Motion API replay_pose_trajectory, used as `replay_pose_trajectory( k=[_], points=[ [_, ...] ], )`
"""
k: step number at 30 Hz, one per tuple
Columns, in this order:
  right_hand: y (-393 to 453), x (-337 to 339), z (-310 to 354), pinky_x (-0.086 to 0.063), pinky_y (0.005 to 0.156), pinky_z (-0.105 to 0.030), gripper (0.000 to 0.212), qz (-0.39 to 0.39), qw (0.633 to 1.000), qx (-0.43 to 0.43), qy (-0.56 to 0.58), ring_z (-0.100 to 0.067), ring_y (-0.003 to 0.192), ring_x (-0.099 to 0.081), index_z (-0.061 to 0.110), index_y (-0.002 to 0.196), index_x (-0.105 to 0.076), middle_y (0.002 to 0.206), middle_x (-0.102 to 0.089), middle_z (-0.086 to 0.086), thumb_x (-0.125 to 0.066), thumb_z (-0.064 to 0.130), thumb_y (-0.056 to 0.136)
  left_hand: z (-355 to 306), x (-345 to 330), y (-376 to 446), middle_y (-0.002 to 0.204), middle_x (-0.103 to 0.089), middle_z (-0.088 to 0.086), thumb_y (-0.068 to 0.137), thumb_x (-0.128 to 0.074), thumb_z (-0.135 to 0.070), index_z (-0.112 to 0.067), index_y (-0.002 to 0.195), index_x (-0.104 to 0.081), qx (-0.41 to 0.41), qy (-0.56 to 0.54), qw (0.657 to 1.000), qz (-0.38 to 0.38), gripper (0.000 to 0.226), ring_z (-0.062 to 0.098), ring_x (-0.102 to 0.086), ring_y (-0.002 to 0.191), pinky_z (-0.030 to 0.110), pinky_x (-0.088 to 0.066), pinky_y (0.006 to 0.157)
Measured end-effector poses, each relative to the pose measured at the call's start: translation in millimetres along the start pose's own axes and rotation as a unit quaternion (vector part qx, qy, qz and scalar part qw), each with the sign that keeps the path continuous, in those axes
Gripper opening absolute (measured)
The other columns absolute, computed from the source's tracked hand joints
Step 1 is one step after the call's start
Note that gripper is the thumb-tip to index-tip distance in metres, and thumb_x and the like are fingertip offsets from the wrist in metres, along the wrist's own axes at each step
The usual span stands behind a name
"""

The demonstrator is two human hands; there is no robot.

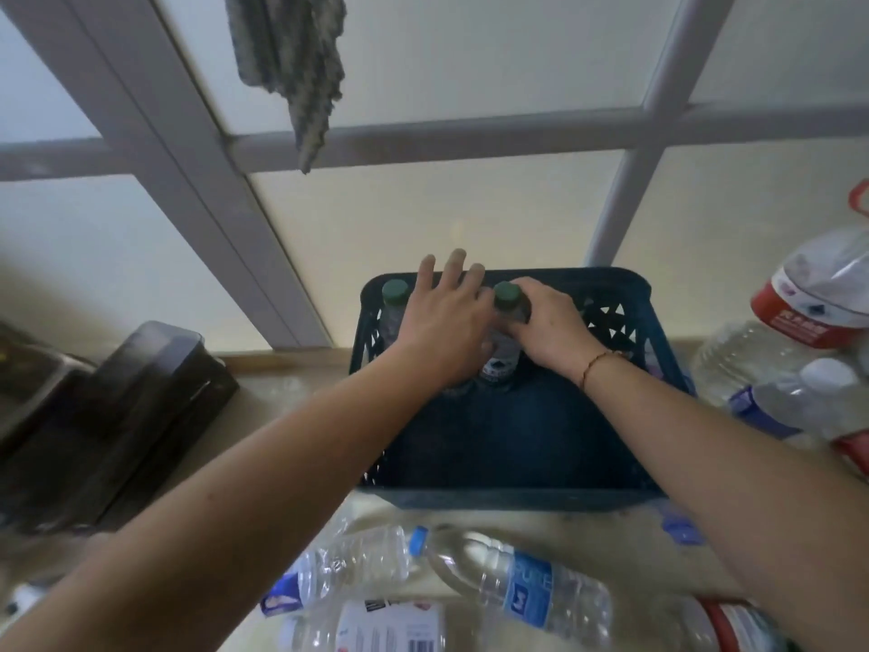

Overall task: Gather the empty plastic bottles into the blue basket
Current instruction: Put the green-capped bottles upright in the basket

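Note:
The blue basket (625,317) stands on the counter against the window. Two green-capped bottles stand upright at its far left side. My right hand (548,324) grips the neck of one green-capped bottle (506,294) inside the basket. My left hand (444,317), fingers spread, rests over the basket between that bottle and the other green-capped bottle (394,294) in the far left corner; whether it holds anything is hidden. Clear empty bottles lie in front of the basket: one with a blue cap (362,560) and one with a blue label (531,585).
Large clear bottles with red labels (809,303) and a white-capped bottle (809,397) crowd the right. A dark box (141,397) sits at left. A grey cloth (301,63) hangs on the window frame. More bottles (376,628) lie at the near edge.

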State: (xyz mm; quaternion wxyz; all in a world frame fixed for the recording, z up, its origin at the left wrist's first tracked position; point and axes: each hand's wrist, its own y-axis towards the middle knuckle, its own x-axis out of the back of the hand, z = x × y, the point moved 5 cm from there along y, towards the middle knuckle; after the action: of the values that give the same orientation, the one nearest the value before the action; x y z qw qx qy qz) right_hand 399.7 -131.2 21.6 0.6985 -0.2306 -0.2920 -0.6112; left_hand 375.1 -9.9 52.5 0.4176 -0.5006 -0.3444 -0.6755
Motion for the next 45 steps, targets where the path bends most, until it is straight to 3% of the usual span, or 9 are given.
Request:
replay_pose_trajectory(
  k=[3, 6, 9, 12, 16, 20, 30, 39, 45],
  points=[
    [-11, 4, -6, -0.043, 0.088, -0.028, 0.055, 0.035, 0.999, 0.006, -0.024, -0.024, 0.110, -0.059, 0.015, 0.128, -0.052, 0.118, -0.063, -0.006, -0.076, 0.031, 0.082, -12, 20, -22, 0.161, -0.019, 0.010, 0.089, -0.054, -0.053, -0.017, 0.139, -0.044, 0.009, -0.009, 0.999, -0.031, 0.063, 0.035, -0.002, 0.151, 0.058, -0.006, 0.119],
    [-32, 24, -3, -0.042, 0.105, -0.035, 0.063, 0.009, 0.998, 0.020, -0.052, -0.024, 0.124, -0.053, 0.012, 0.139, -0.047, 0.135, -0.057, -0.009, -0.072, 0.033, 0.085, -30, 44, -58, 0.155, -0.036, 0.012, 0.084, -0.064, -0.046, -0.018, 0.129, -0.056, -0.010, -0.079, 0.989, -0.129, 0.054, 0.038, -0.019, 0.147, 0.060, -0.017, 0.117],
    [-80, 57, 16, -0.050, 0.096, -0.039, 0.040, -0.057, 0.992, 0.104, -0.040, -0.018, 0.110, -0.061, 0.014, 0.123, -0.062, 0.119, -0.066, -0.004, -0.070, 0.028, 0.087, -54, 50, -104, 0.141, -0.054, 0.012, 0.084, -0.067, -0.039, -0.015, 0.121, -0.065, -0.037, -0.132, 0.969, -0.208, 0.044, 0.039, -0.040, 0.137, 0.059, -0.028, 0.112],
    [-163, 82, 37, -0.053, 0.082, -0.030, 0.026, -0.089, 0.977, 0.193, 0.014, -0.011, 0.092, -0.064, 0.017, 0.112, -0.066, 0.098, -0.070, 0.005, -0.067, 0.026, 0.087, -77, 34, -153, 0.124, -0.065, 0.008, 0.083, -0.069, -0.035, -0.014, 0.107, -0.070, -0.027, -0.156, 0.963, -0.217, 0.032, 0.036, -0.055, 0.121, 0.051, -0.042, 0.101],
    [-239, 40, 29, -0.051, 0.074, -0.023, 0.028, 0.076, 0.977, 0.189, 0.058, -0.007, 0.082, -0.063, 0.030, 0.112, -0.061, 0.088, -0.067, 0.015, -0.060, 0.042, 0.087, -81, -4, -196, 0.118, -0.067, 0.006, 0.082, -0.069, -0.029, -0.012, 0.110, -0.069, 0.060, -0.224, 0.950, -0.210, 0.033, 0.031, -0.059, 0.110, 0.046, -0.049, 0.091],
    [-246, -41, -27, -0.047, 0.092, -0.034, 0.048, 0.231, 0.954, 0.116, -0.153, -0.016, 0.120, -0.051, 0.034, 0.134, -0.044, 0.129, -0.055, 0.011, -0.054, 0.046, 0.088, -92, -18, -223, 0.149, -0.041, 0.017, 0.081, -0.069, -0.020, -0.015, 0.124, -0.056, 0.097, -0.186, 0.932, -0.296, 0.045, 0.043, -0.033, 0.141, 0.061, -0.031, 0.111],
    [-231, -105, -61, -0.041, 0.089, -0.040, 0.083, 0.292, 0.880, 0.128, -0.352, -0.027, 0.121, -0.049, 0.027, 0.151, -0.011, 0.140, -0.046, -0.005, -0.050, 0.062, 0.086, -111, -53, -263, 0.149, -0.040, 0.014, 0.079, -0.064, -0.018, -0.015, 0.132, -0.046, 0.176, -0.271, 0.901, -0.288, 0.056, 0.039, -0.038, 0.136, 0.050, -0.029, 0.114],
    [-226, -77, -66, -0.048, 0.073, -0.026, 0.076, 0.237, 0.941, 0.113, -0.212, -0.015, 0.089, -0.062, 0.043, 0.142, -0.026, 0.111, -0.067, 0.008, -0.065, 0.053, 0.077, -129, -82, -292, 0.154, -0.030, 0.013, 0.079, -0.071, -0.034, -0.014, 0.146, -0.024, 0.251, -0.365, 0.852, -0.278, 0.084, 0.030, -0.026, 0.147, 0.065, -0.030, 0.110],
    [-229, -31, -38, -0.049, 0.085, -0.012, 0.101, 0.184, 0.974, 0.115, 0.061, -0.001, 0.106, -0.061, 0.064, 0.137, -0.017, 0.114, -0.058, 0.032, -0.082, 0.049, 0.060, -147, -70, -278, 0.157, -0.016, 0.022, 0.074, -0.080, -0.042, -0.018, 0.154, -0.006, 0.186, -0.486, 0.790, -0.324, 0.112, 0.044, -0.015, 0.148, 0.054, -0.020, 0.119]
  ],
)
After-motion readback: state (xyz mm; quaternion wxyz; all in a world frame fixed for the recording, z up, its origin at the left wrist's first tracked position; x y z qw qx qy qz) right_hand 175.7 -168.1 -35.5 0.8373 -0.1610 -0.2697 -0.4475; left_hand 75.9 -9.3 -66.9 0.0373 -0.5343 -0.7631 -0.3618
